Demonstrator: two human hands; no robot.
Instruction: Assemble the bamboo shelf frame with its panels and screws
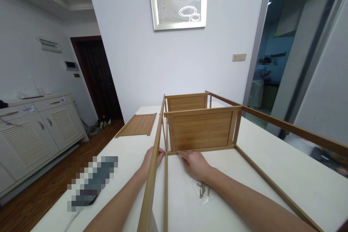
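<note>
1. Left hand (150, 158) behind a straight rail (154, 152); fingers curled, grip unclear;
2. Right hand (196, 165) palm-down; index extended onto the flat panel (201, 130)'s lower edge, nothing visibly gripped;
3. Wood-grained frame (293, 129) on white table (130, 152).

frame (154, 166): on worktop (130, 152), reaching towards far edge | near cross panel (202, 130): in frame, before far cross panel (187, 103) | loose panel (138, 125): left of frame, by far left corner | screws (201, 190), bag (205, 200): between lower rails, before near cross panel | obscured item (95, 181): by left edge
</note>
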